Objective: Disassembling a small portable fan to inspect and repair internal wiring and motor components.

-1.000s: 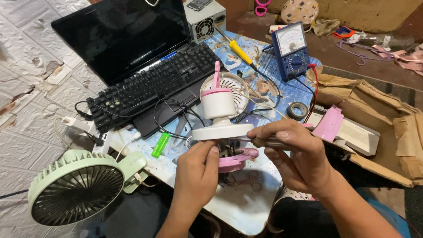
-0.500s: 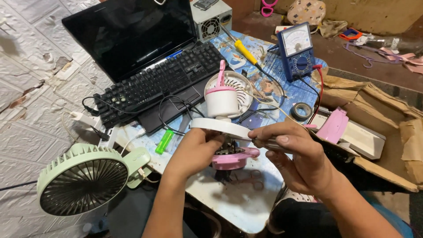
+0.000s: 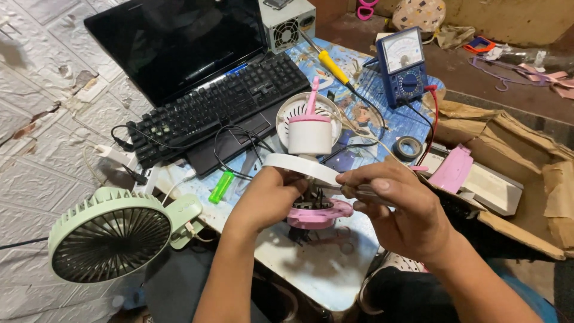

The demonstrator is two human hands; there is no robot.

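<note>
White plastic fan casing (image 3: 302,167) sits tilted above its pink base (image 3: 320,214), gripped by the left hand (image 3: 269,197) for steadiness; the right hand (image 3: 400,209) pinches a slim tool (image 3: 359,191) against its rim.

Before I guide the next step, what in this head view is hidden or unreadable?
- Tool in the right hand: mostly wrapped by the fingers, kind unclear.
- Left hand fingertips: behind the white disc.
- Parts inside the pink base: dark, too small.
- Cardboard box: cut by the right edge.
</note>
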